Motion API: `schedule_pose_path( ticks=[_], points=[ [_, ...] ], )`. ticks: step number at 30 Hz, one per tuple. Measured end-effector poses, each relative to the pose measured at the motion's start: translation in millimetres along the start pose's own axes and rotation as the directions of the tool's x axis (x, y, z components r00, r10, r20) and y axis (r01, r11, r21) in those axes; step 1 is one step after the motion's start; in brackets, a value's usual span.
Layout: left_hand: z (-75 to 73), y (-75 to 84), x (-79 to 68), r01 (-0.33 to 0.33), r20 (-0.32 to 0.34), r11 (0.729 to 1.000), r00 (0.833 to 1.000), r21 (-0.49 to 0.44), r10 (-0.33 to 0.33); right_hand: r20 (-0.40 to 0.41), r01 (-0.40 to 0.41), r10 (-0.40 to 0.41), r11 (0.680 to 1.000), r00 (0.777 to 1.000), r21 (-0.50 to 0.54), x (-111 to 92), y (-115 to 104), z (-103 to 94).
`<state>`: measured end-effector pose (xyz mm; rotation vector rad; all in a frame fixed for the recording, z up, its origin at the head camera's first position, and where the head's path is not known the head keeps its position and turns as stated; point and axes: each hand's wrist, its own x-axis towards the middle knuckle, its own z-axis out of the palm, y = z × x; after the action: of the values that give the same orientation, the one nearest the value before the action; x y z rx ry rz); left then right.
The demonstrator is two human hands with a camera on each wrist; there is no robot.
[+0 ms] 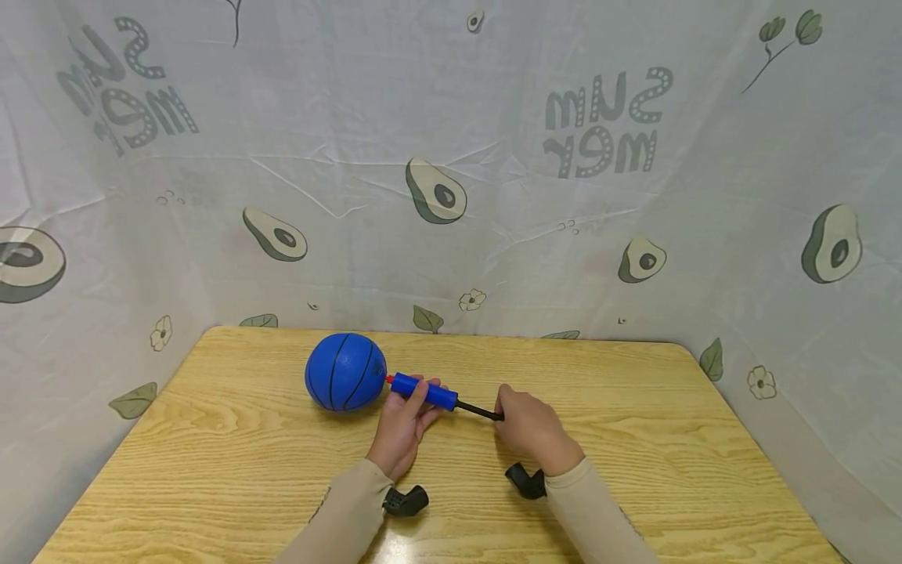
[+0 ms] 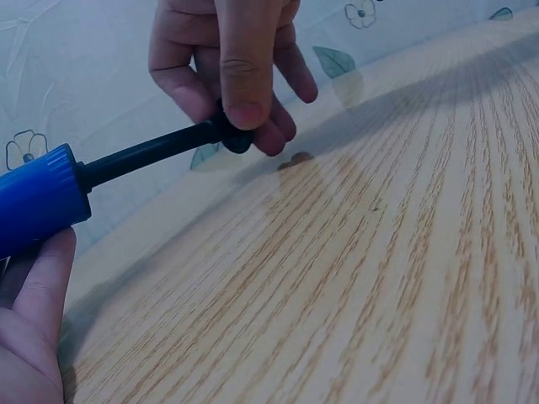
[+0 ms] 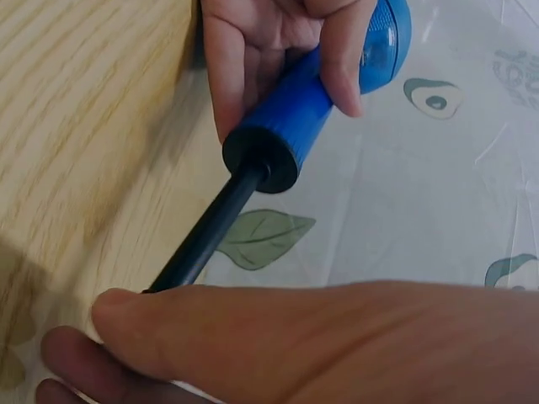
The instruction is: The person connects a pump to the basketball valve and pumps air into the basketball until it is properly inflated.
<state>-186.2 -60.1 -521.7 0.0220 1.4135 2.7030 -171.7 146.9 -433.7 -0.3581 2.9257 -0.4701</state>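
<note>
A blue ball (image 1: pixel 345 373) with black seams sits on the wooden table. From its right side a red tip (image 1: pixel 389 379) leads into a blue hand pump (image 1: pixel 444 398). My left hand (image 1: pixel 403 423) grips the pump's barrel, thumb on top and fingers beneath. The black pump rod (image 1: pixel 478 410) is drawn out to the right. At its end my right hand (image 1: pixel 530 423) pinches the dark handle (image 2: pixel 236 135) between thumb and fingers. In the right wrist view, the barrel (image 3: pixel 290 114) lies in the left hand with the ball (image 3: pixel 387 42) beyond it.
The wooden table (image 1: pixel 634 470) reaches to a pale curtain (image 1: pixel 352 102) printed with avocados and leaves, which hangs behind it and at both sides. Black wrist devices (image 1: pixel 406 501) sit beside both sleeves.
</note>
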Motion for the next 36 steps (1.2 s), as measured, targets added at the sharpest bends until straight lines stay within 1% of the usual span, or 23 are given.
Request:
schedule_pose_path(
  ticks=[4, 8, 14, 17, 21, 24, 29, 32, 36],
  points=[
    [0.0, 0.1, 0.6, -0.003, -0.001, 1.000, 1.000, 0.003, 0.003, 0.017, -0.022, 0.022, 1.000, 1.000, 0.001, 0.6, 3.8, -0.1],
    [0.1, 0.6, -0.2, -0.001, -0.007, 1.000, 1.000, 0.013, 0.001, 0.019, -0.007, 0.007, 1.000, 1.000, 0.009, 0.7, 4.1, -1.1],
    [0.5, 1.2, -0.9, 0.001, -0.009, 1.000, 1.000, 0.026, 0.000, -0.019, 0.048, -0.048, 0.999, 0.999, 0.016, 1.1, -0.1, -1.4],
    [0.4, 1.0, -0.6, 0.000, -0.009, 1.000, 1.000, 0.026, 0.000, -0.043, 0.111, -0.111, 0.994, 0.993, 0.011, 2.4, -2.6, 1.3],
    [0.5, 1.0, -0.2, 0.006, -0.014, 1.000, 1.000, 0.027, -0.006, -0.086, 0.207, -0.206, 0.978, 0.975, 0.002, 4.9, -5.2, 5.3],
    [0.3, 1.1, 0.0, 0.011, -0.012, 1.000, 1.000, 0.029, -0.011, -0.109, 0.267, -0.264, 0.963, 0.958, 0.014, 7.6, -6.3, 9.2],
    [0.3, 1.6, -0.1, 0.015, -0.006, 0.999, 1.000, 0.036, -0.015, -0.125, 0.369, -0.364, 0.929, 0.923, 0.018, 10.6, -7.8, 14.6],
    [0.6, 2.1, -0.5, 0.016, -0.008, 0.999, 1.000, 0.041, -0.016, -0.149, 0.377, -0.372, 0.926, 0.916, 0.000, 10.8, -9.3, 15.9],
    [1.1, 2.3, -0.6, 0.011, -0.012, 0.999, 1.000, 0.038, -0.011, -0.172, 0.321, -0.315, 0.947, 0.933, 0.007, 10.5, -12.1, 16.3]
  ],
)
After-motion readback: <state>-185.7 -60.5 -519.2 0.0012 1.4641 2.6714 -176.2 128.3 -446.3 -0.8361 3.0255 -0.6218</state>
